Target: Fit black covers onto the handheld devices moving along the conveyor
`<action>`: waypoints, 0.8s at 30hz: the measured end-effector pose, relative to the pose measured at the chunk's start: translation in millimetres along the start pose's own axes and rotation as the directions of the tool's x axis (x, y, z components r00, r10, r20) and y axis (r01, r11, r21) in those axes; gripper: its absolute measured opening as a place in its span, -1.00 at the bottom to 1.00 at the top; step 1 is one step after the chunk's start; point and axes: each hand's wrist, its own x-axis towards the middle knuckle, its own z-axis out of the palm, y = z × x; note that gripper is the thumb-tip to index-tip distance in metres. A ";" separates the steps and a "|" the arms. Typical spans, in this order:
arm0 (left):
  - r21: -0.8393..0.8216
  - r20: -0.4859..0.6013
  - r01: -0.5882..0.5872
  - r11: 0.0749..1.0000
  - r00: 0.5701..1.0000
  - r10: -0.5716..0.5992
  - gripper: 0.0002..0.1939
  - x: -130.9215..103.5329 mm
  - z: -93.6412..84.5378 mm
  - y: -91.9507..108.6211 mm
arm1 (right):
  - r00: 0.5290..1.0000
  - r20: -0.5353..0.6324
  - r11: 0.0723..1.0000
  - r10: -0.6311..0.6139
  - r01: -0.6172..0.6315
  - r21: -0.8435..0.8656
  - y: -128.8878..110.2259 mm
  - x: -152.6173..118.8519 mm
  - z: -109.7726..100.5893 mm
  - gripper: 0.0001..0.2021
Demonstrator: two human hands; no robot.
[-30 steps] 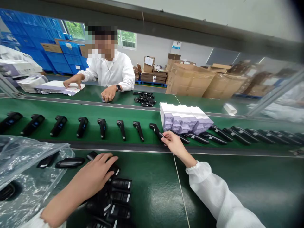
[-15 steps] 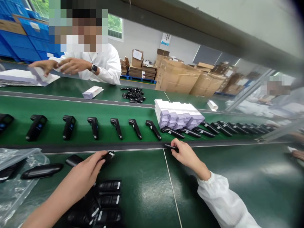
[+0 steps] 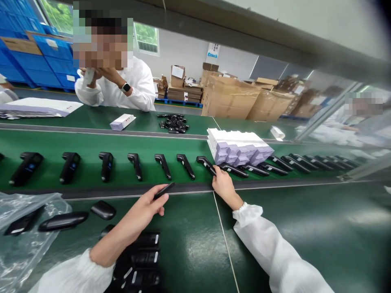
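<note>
My left hand (image 3: 148,207) is over the near table, its thumb and fingers closed on a thin black plastic cover (image 3: 165,190). My right hand (image 3: 225,186) reaches over the belt's near edge and pinches the handle end of a black pistol-shaped thermometer (image 3: 204,161), which lies on the green belt (image 3: 91,140). Below my left forearm are several black plastic parts with white labels (image 3: 146,258), partly hidden by the arm. A smooth black shell piece (image 3: 104,210) and a longer black piece (image 3: 63,221) lie to the left.
More thermometers (image 3: 106,167) line the belt. White and lilac boxes (image 3: 241,148) stand on it at right. A clear plastic bag (image 3: 33,244) lies at near left. Across the belt are a seated co-worker (image 3: 134,81), a small box (image 3: 122,122) and a pile of black parts (image 3: 173,123).
My left hand has moved right and up with a black piece. My right hand, earlier holding a small dark piece at the belt's edge, is now on a thermometer's handle. The co-worker's hands have risen.
</note>
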 end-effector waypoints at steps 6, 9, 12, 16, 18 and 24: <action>0.086 -0.045 -0.082 0.993 0.995 0.086 -0.46 14.8 16.9 1.9 | 1.000 0.024 0.998 0.021 -0.019 -0.062 11.6 9.6 -5.0 -0.66; 0.067 -0.020 -0.144 0.987 0.989 0.146 -0.53 24.4 23.8 -4.3 | 0.998 -0.057 0.998 0.012 -0.016 -0.057 5.2 4.6 -12.0 -0.60; -0.024 -0.016 -0.249 0.968 0.968 0.249 -0.67 32.5 40.4 -11.6 | 0.990 -0.139 0.969 -0.021 0.054 0.242 -21.5 -17.5 -24.6 -0.49; -0.051 0.017 -0.378 0.925 0.925 0.379 -0.74 32.1 64.4 -11.0 | 0.960 0.079 0.532 -0.268 0.079 0.843 -66.2 -45.3 -37.1 -0.63; 0.142 -0.018 -0.422 0.895 0.903 0.428 -0.64 24.0 57.3 -9.6 | 0.954 0.099 0.416 -0.282 0.029 0.909 -72.1 -43.0 -36.9 -0.68; 0.882 -0.079 -0.168 0.441 0.869 0.489 -0.46 -18.6 -72.6 -52.1 | 0.992 -0.021 0.803 -0.128 0.116 0.584 -22.3 7.1 -14.7 -0.73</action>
